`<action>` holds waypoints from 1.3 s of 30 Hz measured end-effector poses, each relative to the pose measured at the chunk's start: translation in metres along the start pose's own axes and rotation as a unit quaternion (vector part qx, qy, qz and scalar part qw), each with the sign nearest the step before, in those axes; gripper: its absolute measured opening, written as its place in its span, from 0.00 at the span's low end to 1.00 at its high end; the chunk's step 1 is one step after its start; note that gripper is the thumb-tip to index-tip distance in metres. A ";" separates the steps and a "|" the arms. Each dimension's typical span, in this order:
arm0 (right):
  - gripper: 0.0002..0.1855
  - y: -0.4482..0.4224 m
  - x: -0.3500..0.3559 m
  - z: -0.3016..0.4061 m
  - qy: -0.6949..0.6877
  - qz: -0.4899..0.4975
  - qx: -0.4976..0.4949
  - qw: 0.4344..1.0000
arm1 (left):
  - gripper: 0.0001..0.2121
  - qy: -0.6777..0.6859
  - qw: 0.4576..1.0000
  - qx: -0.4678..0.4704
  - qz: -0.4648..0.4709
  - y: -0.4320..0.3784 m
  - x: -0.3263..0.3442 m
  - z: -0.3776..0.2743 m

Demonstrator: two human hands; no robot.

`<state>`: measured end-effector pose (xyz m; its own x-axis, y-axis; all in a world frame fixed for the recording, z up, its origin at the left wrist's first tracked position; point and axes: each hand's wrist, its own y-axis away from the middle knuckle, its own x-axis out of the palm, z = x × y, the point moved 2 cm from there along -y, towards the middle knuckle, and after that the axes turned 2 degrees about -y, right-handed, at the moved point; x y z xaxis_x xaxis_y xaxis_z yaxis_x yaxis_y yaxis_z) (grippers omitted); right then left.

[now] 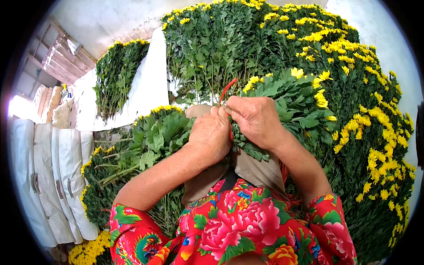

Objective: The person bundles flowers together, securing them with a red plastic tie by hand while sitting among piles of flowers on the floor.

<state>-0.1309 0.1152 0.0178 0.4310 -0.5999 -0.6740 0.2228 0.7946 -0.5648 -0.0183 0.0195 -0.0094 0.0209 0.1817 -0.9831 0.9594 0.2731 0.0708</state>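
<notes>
A bunch of yellow chrysanthemums point(291, 99) lies across my lap, its blooms to the right and cut stems sticking out to the left. My left hand point(211, 132) and my right hand point(255, 120) meet at the middle of it, fingertips pinched together on a red tie point(228, 88). One end of the tie curves up above my fingers, and a red piece shows below, against the leaves. My hands hide the place where the tie goes around the bunch. Beneath it are my beige trouser legs point(258, 169).
Tall stacked chrysanthemums point(212, 49) stand ahead and curve down my right side. A smaller stack point(121, 76) rests on white sheeting point(150, 82) at the far left. More flowers point(99, 172) lie by my left arm, beside white fabric rolls or bags point(49, 182).
</notes>
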 end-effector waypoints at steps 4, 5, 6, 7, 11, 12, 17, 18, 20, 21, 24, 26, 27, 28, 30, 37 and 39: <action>0.05 0.005 0.009 -0.009 0.007 0.010 0.072 0.997 | 0.28 0.120 0.992 0.006 0.048 0.004 -0.023 0.008; 0.06 0.006 0.014 -0.008 0.010 0.008 0.077 0.997 | 0.29 0.191 0.978 0.027 0.085 0.006 -0.033 0.014; 0.06 0.005 0.017 -0.006 0.008 0.010 0.076 0.997 | 0.26 0.211 0.969 0.033 0.122 0.005 -0.041 0.026; 0.06 0.005 0.018 -0.003 0.016 0.010 0.074 0.997 | 0.16 0.162 0.978 0.084 0.100 0.001 -0.049 0.033; 0.06 0.007 0.018 -0.004 0.033 0.025 0.092 0.995 | 0.05 -0.041 0.987 0.005 0.153 -0.018 -0.072 0.029; 0.06 0.005 0.018 -0.003 0.028 0.024 0.090 0.995 | 0.05 -0.077 0.993 0.067 0.064 -0.015 -0.081 0.027; 0.06 0.002 0.016 -0.005 0.047 0.026 0.096 0.994 | 0.04 0.055 0.967 0.217 -0.125 0.003 -0.089 0.019; 0.06 0.001 0.016 -0.006 0.048 0.027 0.096 0.994 | 0.04 0.115 0.964 0.210 -0.120 0.008 -0.081 0.019; 0.07 0.000 0.015 -0.008 0.051 0.038 0.109 0.992 | 0.04 0.193 0.954 0.206 -0.103 0.011 -0.069 0.021; 0.07 -0.001 0.014 -0.009 0.051 0.040 0.108 0.992 | 0.04 0.270 0.938 0.199 -0.085 0.012 -0.063 0.024; 0.07 -0.003 0.013 -0.010 -0.025 0.041 0.123 0.991 | 0.10 0.466 0.874 0.129 -0.034 0.013 -0.042 0.028; 0.08 -0.003 0.011 -0.012 -0.094 0.057 0.175 0.978 | 0.15 0.573 0.819 0.018 0.022 0.015 -0.041 0.030; 0.08 -0.002 0.010 -0.013 -0.093 0.059 0.174 0.978 | 0.15 0.575 0.818 0.017 0.020 0.014 -0.038 0.030; 0.08 -0.002 0.009 -0.013 -0.102 0.060 0.170 0.978 | 0.15 0.595 0.804 0.010 0.006 0.013 -0.032 0.029; 0.08 -0.003 0.005 -0.010 -0.115 0.057 0.151 0.980 | 0.13 0.637 0.771 -0.016 0.008 0.012 -0.023 0.035; 0.05 -0.024 -0.034 0.011 -0.001 0.140 0.009 0.990 | 0.10 0.640 0.767 0.006 0.036 0.013 -0.025 0.038; 0.06 -0.035 -0.035 0.017 0.004 0.162 -0.014 0.987 | 0.08 0.658 0.753 0.005 0.021 0.013 -0.022 0.032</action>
<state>-0.1387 0.1103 0.0689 0.4688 -0.3161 -0.8248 0.0509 0.9419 -0.3320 0.0029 -0.0114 0.0074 -0.2398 0.9700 0.0391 0.9678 0.2357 0.0889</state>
